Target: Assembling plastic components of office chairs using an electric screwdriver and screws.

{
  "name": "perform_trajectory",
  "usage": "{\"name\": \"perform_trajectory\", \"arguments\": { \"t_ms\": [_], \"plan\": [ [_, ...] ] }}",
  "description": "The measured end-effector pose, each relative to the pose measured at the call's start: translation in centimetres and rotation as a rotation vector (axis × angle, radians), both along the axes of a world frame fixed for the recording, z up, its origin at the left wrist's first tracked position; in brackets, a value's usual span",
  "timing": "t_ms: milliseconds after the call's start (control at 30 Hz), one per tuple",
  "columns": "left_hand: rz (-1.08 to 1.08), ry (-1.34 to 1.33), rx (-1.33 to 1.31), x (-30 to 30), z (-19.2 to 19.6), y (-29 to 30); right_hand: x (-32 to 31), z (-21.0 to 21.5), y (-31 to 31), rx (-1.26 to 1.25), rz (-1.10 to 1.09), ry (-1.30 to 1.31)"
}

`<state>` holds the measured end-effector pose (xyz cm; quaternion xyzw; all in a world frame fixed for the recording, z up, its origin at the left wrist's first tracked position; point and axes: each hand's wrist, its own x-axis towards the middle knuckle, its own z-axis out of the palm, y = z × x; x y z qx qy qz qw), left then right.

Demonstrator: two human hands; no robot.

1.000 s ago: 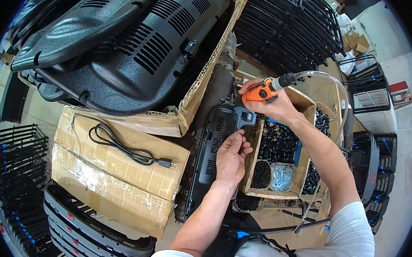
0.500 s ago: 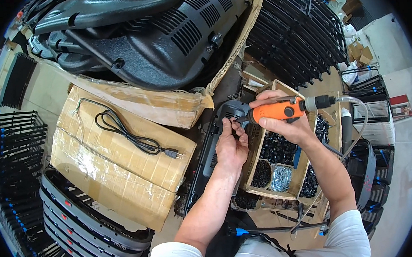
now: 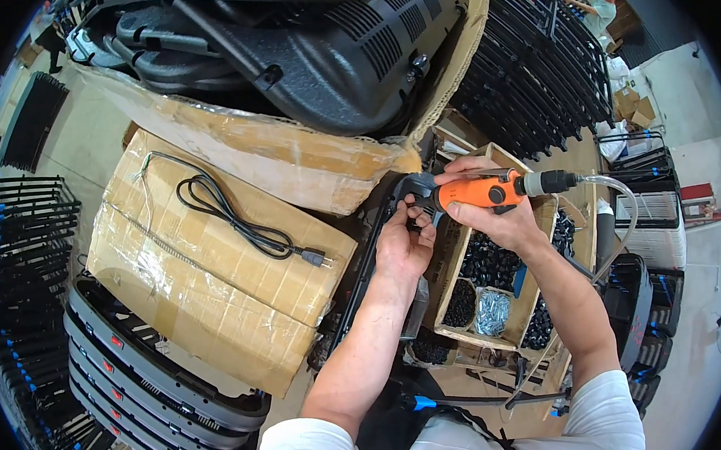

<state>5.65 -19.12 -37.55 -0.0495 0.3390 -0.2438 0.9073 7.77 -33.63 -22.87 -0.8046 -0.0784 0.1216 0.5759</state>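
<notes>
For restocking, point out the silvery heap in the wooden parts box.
The silvery heap lies at the near end of the wooden box, just right of the small black pieces; its other heaps look black.

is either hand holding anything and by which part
The right hand holds the orange power tool around its body. The left hand is bent near the tool's front end; whether it holds anything cannot be told.

Hands (image 3: 404, 247) (image 3: 507, 225) close together, both curled; forearms (image 3: 364, 338) (image 3: 575, 306) converging
</notes>
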Motion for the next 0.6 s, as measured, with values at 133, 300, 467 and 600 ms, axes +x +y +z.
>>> {"name": "perform_trajectory", "arguments": {
  "t_ms": [133, 300, 467, 600],
  "plan": [
    [0.066, -0.008, -0.001, -0.1, -0.6, -0.1, 0.4, -1.4, 1.7, 0.017, 0.021, 0.004],
    [0.067, 0.172, 0.097, 0.8, 0.5, -0.7, 1.4, -3.8, 3.5, 0.028, -0.060, 0.024],
    [-0.021, 0.004, 0.159, -3.4, 1.1, -0.9, 2.0, -3.9, 3.4, 0.021, -0.038, 0.058],
    [-0.149, 0.081, 0.163, -7.2, 2.0, -1.1, 1.9, -4.0, 3.6, -0.001, -0.025, -0.032]
  ]
}}
